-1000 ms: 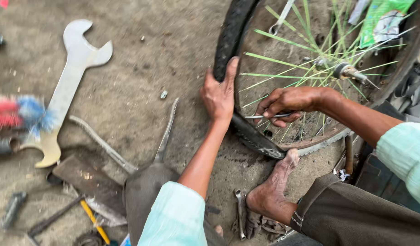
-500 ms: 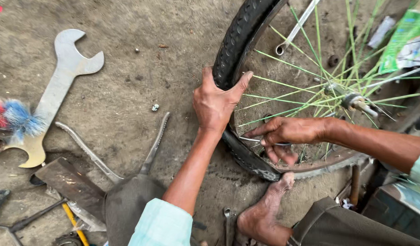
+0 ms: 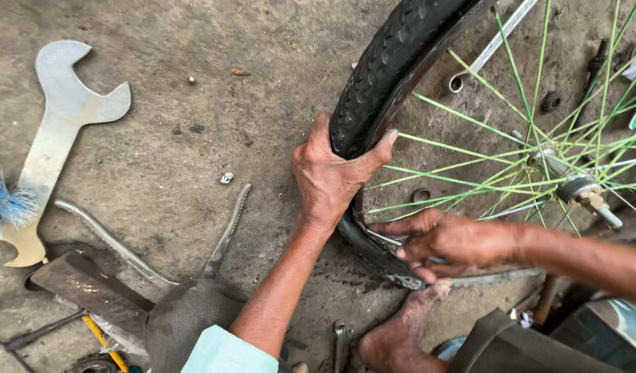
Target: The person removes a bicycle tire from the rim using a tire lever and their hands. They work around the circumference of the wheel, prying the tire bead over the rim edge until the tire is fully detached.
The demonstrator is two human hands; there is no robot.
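A bicycle wheel with a black tyre (image 3: 394, 62) and green spokes (image 3: 484, 166) stands on a dirty concrete floor. My left hand (image 3: 330, 176) grips the tyre from outside, thumb hooked over its inner edge. My right hand (image 3: 449, 238) reaches in through the spokes at the wheel's bottom and pinches a thin metal tool against the rim (image 3: 380, 238). The hub (image 3: 573, 186) with its axle sits at the right. My bare foot (image 3: 401, 331) rests on the floor just under the wheel.
A large flat double-ended spanner (image 3: 52, 138) lies at the left beside a blue brush (image 3: 7, 204). Two metal tyre levers (image 3: 225, 235) lie in a V near my left forearm. A small nut (image 3: 226, 177), a yellow-handled tool (image 3: 100, 338) and a ring spanner (image 3: 494, 45) lie around.
The camera has drawn closer and shifted right. My left hand has slid up along the tyre and closed tighter round it. My right hand stays at the rim bottom.
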